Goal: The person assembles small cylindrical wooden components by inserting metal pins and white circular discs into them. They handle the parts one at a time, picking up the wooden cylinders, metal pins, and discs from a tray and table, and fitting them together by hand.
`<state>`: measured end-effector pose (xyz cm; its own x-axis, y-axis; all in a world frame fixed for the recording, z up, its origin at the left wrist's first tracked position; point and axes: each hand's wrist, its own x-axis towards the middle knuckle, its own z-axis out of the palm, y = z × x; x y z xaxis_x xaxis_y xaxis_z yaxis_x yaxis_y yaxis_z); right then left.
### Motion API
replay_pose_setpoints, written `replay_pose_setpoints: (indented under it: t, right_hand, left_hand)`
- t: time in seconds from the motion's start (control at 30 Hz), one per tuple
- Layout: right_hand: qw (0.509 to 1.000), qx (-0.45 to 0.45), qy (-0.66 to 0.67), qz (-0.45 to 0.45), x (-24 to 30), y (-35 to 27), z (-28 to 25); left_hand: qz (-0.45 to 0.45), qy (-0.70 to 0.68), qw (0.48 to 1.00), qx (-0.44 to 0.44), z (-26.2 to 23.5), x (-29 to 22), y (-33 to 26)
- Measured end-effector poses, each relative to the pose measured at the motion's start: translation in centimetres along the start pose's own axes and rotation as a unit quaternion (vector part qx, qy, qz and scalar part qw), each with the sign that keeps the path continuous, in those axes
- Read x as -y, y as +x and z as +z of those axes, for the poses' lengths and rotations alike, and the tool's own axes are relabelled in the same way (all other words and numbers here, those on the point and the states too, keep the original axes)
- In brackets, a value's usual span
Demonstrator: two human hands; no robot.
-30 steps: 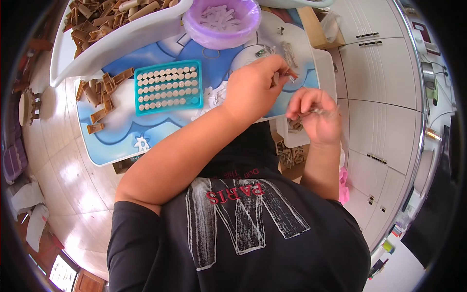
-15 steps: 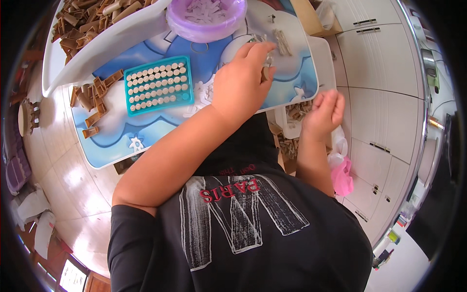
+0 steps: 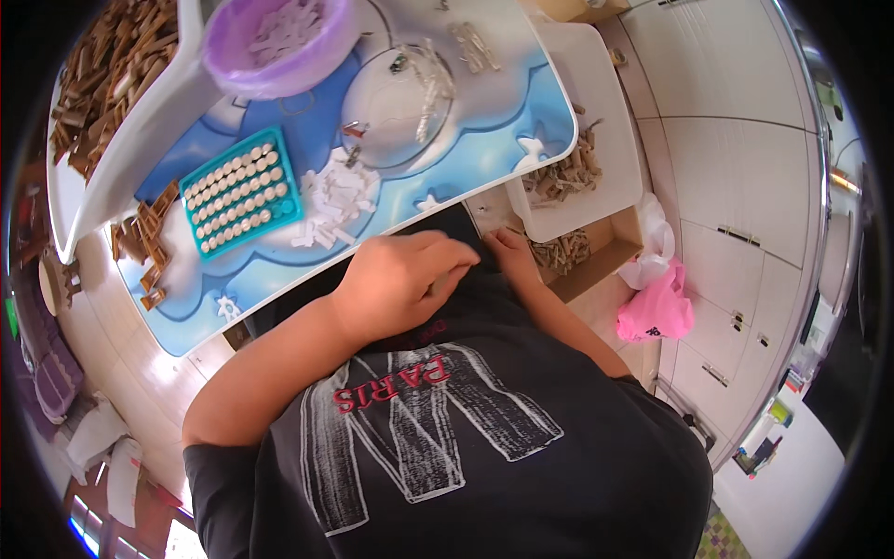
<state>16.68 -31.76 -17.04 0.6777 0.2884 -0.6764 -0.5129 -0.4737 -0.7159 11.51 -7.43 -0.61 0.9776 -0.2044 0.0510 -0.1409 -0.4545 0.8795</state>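
My left hand point(image 3: 402, 284) is in front of my chest, near the table's close edge, with its fingers curled and the tips pinched together. Whatever it might hold is hidden. Just right of it, lower than the tabletop, my right hand point(image 3: 509, 256) is closed, partly hidden against my dark clothing; I cannot make out anything in it. On the blue patterned table point(image 3: 391, 191) nearby lies a loose pile of small white strips point(image 3: 340, 191). Left of that pile, a teal tray point(image 3: 296, 207) carries rows of round cream-coloured pieces point(image 3: 237, 191).
A purple bowl point(image 3: 219, 70) of white strips stands at the back. Clear pieces point(image 3: 433, 88) and slim pins point(image 3: 475, 47) lie farther right. Brown pieces point(image 3: 149, 228) sit at the left edge. A white bin point(image 3: 605, 140) and a cardboard box point(image 3: 619, 247) hold tan pieces.
My left hand has drawn back from over the table to my chest. My right hand has moved left and lower, beside it. The view has shifted, with the table now farther left.
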Motion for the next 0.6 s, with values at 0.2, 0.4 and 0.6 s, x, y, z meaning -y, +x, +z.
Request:
replay_pose_setpoints:
  t: [0.2,0.4,0.6]
  right_hand:
    - [0.933,0.088,-0.348,-0.04,-14.2,8.1,0.2]
    - [0.928,0.009,-0.363,0.086,-18.4,13.3,1.1]
    - [0.879,-0.053,-0.442,0.174,-15.8,16.4,1.3]
  left_hand:
    - [-0.072,-0.035,0.996,0.05,1.5,0.7,-1.2]
    - [-0.451,-0.187,0.868,0.085,-3.3,1.2,-6.1]
    - [-0.543,-0.26,0.798,0.022,-5.9,0.6,-10.4]
